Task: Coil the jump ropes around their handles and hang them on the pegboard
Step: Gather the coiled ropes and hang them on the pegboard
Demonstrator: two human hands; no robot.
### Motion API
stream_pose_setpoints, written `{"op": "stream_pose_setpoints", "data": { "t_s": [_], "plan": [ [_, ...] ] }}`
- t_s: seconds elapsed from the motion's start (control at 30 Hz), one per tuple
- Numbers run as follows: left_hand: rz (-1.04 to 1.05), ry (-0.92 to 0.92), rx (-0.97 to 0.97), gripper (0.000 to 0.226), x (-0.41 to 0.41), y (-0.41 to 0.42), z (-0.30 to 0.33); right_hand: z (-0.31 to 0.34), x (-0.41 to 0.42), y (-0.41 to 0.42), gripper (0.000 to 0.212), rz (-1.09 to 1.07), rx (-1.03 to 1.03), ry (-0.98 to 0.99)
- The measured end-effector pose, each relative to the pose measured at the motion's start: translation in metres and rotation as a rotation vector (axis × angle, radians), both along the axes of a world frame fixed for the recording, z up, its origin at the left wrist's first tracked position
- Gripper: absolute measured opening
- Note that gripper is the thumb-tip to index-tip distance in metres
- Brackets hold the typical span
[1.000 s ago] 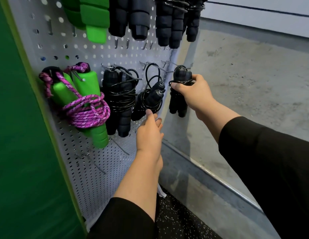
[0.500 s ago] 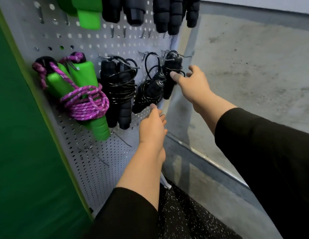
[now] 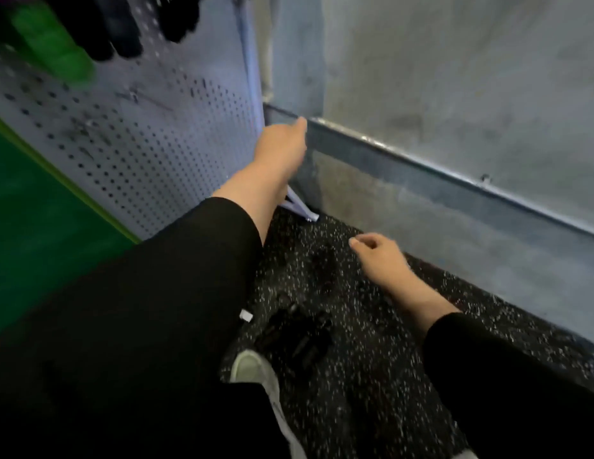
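From the head camera, the view tips down toward the floor and is smeared with motion blur. The left hand point(image 3: 282, 144) reaches forward by the lower right edge of the pegboard point(image 3: 150, 154), seen from the back; its fingers are hidden, so I cannot tell whether they are spread or curled, and nothing shows in its grasp. The right hand point(image 3: 382, 256) hangs low over the speckled black floor mat point(image 3: 372, 376), fingers loosely curled and apart from the thumb, holding nothing.

The hung jump ropes only show as bottom ends at the top left corner of the board: a green handle point(image 3: 53, 51) and several black handles point(image 3: 123, 24) beside it. On the mat, just ahead of a white shoe point(image 3: 256, 369), lies a dark bundle that looks like a black jump rope point(image 3: 299, 332), too blurred to be sure. It lies between the two arms, touched by neither hand.

Both arms wear black sleeves point(image 3: 189, 276). Behind the board stands a grey concrete wall point(image 3: 454, 77) with a metal rail point(image 3: 454, 180) running along it. A green panel point(image 3: 40, 220) borders the pegboard on the left.
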State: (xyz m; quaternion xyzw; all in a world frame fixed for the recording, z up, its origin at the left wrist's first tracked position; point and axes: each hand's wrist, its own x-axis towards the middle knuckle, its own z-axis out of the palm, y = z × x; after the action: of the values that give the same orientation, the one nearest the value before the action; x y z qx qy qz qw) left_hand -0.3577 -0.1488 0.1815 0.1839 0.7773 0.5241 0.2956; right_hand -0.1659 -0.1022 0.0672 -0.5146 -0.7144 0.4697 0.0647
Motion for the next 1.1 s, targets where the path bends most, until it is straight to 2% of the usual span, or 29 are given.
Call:
{"op": "stream_pose_setpoints", "data": {
  "t_s": [0.07, 0.2, 0.3, 0.43, 0.6, 0.8, 0.9, 1.0, 1.1],
  "plan": [
    [-0.126, 0.046, -0.168, 0.048, 0.019, -0.004, -0.033, -0.030, 0.016, -0.010, 0.043, -0.006, -0.097, -0.058],
    [-0.347, 0.133, -0.437, 0.044, 0.053, -0.020, -0.109, -0.080, 0.037, -0.028, 0.053, 0.027, -0.269, -0.130],
    [-0.422, 0.058, -0.576, 0.043, 0.073, -0.038, -0.175, -0.125, 0.052, -0.036, 0.058, 0.009, -0.412, -0.191],
    [-0.439, -0.013, -0.717, 0.044, 0.083, -0.061, -0.242, -0.170, 0.060, -0.050, 0.054, -0.185, -0.644, -0.208],
    [-0.442, -0.003, -0.791, 0.041, 0.098, -0.078, -0.288, -0.192, 0.059, -0.074, 0.052, -0.289, -0.808, -0.167],
    [-0.579, -0.042, -0.900, 0.041, 0.129, -0.085, -0.321, -0.226, 0.052, -0.083, 0.046, -0.493, -1.099, -0.021],
    [-0.509, -0.080, -0.887, 0.044, 0.138, -0.086, -0.328, -0.231, 0.048, -0.087, 0.050, -0.521, -1.107, 0.023],
    [-0.410, -0.155, -0.820, 0.060, 0.139, -0.082, -0.324, -0.227, 0.050, -0.086, 0.056, -0.553, -1.083, 0.069],
    [-0.353, -0.210, -0.697, 0.058, 0.144, -0.070, -0.310, -0.220, 0.054, -0.083, 0.064, -0.636, -1.001, 0.144]
  ]
}}
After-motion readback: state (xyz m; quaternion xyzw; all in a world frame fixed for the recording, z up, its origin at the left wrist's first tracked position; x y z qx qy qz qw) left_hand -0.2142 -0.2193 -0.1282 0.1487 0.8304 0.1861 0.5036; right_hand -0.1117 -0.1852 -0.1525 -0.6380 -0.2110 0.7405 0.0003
